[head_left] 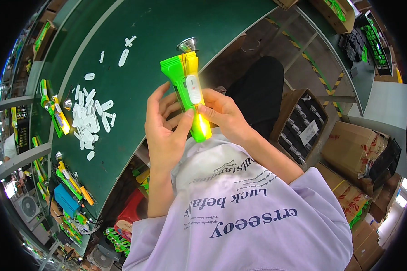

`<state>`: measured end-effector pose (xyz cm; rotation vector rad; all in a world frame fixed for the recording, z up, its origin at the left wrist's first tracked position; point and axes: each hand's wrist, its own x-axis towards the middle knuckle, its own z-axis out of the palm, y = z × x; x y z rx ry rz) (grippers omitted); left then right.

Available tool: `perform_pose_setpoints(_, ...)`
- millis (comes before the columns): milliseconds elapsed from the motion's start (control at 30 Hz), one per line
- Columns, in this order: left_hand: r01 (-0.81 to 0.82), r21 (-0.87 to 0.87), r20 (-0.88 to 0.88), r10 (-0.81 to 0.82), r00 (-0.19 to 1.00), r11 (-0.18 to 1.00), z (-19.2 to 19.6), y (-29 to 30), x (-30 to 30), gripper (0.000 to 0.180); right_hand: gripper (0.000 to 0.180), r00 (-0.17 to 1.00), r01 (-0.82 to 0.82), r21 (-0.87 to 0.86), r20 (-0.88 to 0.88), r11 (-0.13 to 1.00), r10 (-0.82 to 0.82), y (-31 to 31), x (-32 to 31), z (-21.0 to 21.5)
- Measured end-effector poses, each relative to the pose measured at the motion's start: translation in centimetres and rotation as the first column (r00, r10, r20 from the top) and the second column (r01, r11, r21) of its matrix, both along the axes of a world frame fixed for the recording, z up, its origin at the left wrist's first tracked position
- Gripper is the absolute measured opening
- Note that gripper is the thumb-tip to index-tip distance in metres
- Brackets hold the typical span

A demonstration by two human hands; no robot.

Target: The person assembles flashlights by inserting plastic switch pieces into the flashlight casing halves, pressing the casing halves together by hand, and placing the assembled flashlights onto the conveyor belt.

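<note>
Far left of the frame: assembled green-and-yellow torches (59,118) are lying along the edge of the green tabletop (135,86). Just right of them, a heap of small white switch pieces (89,118) is spreading loose, with a few strays higher up.

Centre: I am holding a green-and-yellow flashlight body (187,92) above the tabletop's near edge, its silver reflector (187,44) pointing away from me. My left hand (167,128) is wrapping its lower half, fingers curled shut round it, thumb pressing up near the white slider. My right hand (221,113) is closing on the other side, fingertips pinching by the glowing lower end.

Right: an open cardboard box of dark parts (298,128) is sitting on the floor below.

Risk, as I judge it: the body is hanging over the gap by my lap; a slackening pinch could be letting it drop, and uneven thumb pressure might be seating the white slider crooked.
</note>
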<state>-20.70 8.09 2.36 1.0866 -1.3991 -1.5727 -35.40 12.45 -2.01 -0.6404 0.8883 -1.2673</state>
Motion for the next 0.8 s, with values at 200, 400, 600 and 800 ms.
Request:
perform_pose_setpoints(200,0.023,0.0,-0.059,-0.023,0.998,1.0,-0.5,0.1,0.1,0.062,0.04,1.0,-0.006,0.004,-0.023,1.0,0.006,0.2,-0.3,0.0)
perform_pose_setpoints(400,0.07,0.019,-0.065,-0.069,0.996,0.997,-0.5,0.0,0.4,0.064,0.041,0.997,-0.05,0.022,-0.054,0.999,0.051,0.4,-0.5,0.1)
perform_pose_setpoints(600,0.046,-0.01,-0.067,-0.047,0.997,0.999,-0.9,0.3,0.1,0.066,0.039,0.973,-0.066,-0.093,-0.227,0.993,0.044,0.6,-0.7,-1.0)
perform_pose_setpoints(800,-0.011,0.023,0.013,0.01,1.0,1.0,-0.7,0.6,0.2,0.062,0.04,0.917,-0.209,-0.058,-0.359,0.976,0.175,0.8,-1.2,-1.6)
